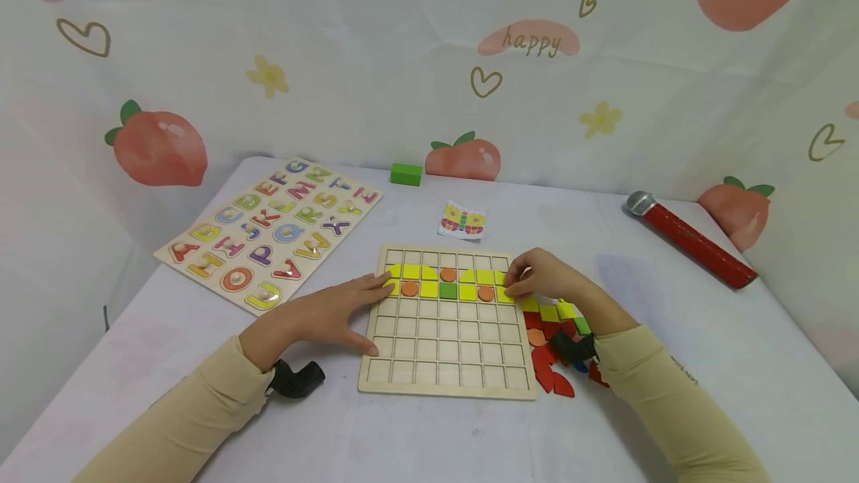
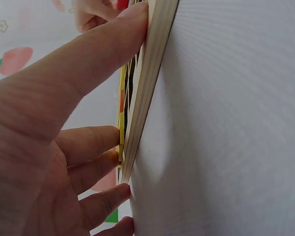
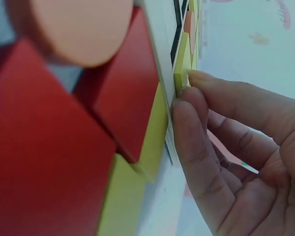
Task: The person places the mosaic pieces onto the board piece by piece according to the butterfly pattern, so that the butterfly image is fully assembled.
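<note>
- Nearest to us, tan sleeves point(image 1: 671, 401) enter from both lower corners, with a black wrist device point(image 1: 298, 380) at the left cuff.
- In the middle of the tabletop point(image 1: 322, 438) we see the grid board point(image 1: 448, 392), a pale wooden tray of square cells; its nearer rows show bare wood.
- Of the hands, the left hand point(image 1: 322, 315) is spread, its thumb on the board's left rim and its fingertips at the leftmost yellow tiles.
- Beside the board's right edge we find loose pieces point(image 1: 542, 371), red, yellow, orange, green and blue, some overlapping, partly hidden beneath the right wrist.
- The second and third rows from the far edge hold yellow tiles point(image 1: 467, 291), squares and round-cornered shapes, with orange discs point(image 1: 447, 274) and one green square point(image 1: 447, 290).
- At the right end of these rows, the right hand point(image 1: 557, 282) pinches a yellow piece point(image 3: 181, 66) between thumb and forefinger; we note its flat face and visible thickness, but cannot tell whether it is fully seated.
- To the left lies the letter board point(image 1: 228, 295), its recesses filled with coloured, knobbed letters.
- Farther off, we see a red microphone point(image 1: 698, 239) at right and a patterned card point(image 1: 463, 221) beyond the grid.
- Farthest, a green block point(image 1: 406, 174) stands near the peach-printed backdrop point(image 1: 376, 58).
</note>
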Tool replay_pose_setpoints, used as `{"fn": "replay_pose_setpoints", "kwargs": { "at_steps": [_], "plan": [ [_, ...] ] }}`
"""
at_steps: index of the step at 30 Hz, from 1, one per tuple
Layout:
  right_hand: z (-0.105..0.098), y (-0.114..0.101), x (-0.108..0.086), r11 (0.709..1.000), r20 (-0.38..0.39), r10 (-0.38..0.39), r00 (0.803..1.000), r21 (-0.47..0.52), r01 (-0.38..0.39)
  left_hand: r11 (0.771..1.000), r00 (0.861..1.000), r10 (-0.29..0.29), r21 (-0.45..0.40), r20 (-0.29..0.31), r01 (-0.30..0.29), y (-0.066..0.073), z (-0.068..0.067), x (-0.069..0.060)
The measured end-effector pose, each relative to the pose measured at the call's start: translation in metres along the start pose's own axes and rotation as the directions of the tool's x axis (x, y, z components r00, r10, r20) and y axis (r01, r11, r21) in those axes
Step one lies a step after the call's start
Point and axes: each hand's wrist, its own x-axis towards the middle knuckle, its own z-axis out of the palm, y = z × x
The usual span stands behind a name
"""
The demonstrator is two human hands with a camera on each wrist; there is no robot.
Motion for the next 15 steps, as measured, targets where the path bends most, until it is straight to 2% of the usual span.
{"fn": "replay_pose_setpoints", "kwargs": {
  "at_steps": [8, 15],
  "plan": [
    [-0.003, 0.000, -0.003, 0.999, -0.003, 0.021, 1.000, -0.047, -0.021, 1.000, 1.000, -0.001, -0.001, 0.004, 0.001, 0.001, 0.000, 0.000],
    [-0.018, 0.010, -0.009, 0.993, -0.018, 0.107, 0.994, -0.047, -0.107, 1.000, 1.000, 0.007, -0.002, 0.004, -0.007, 0.000, -0.001, 0.000]
  ]
}}
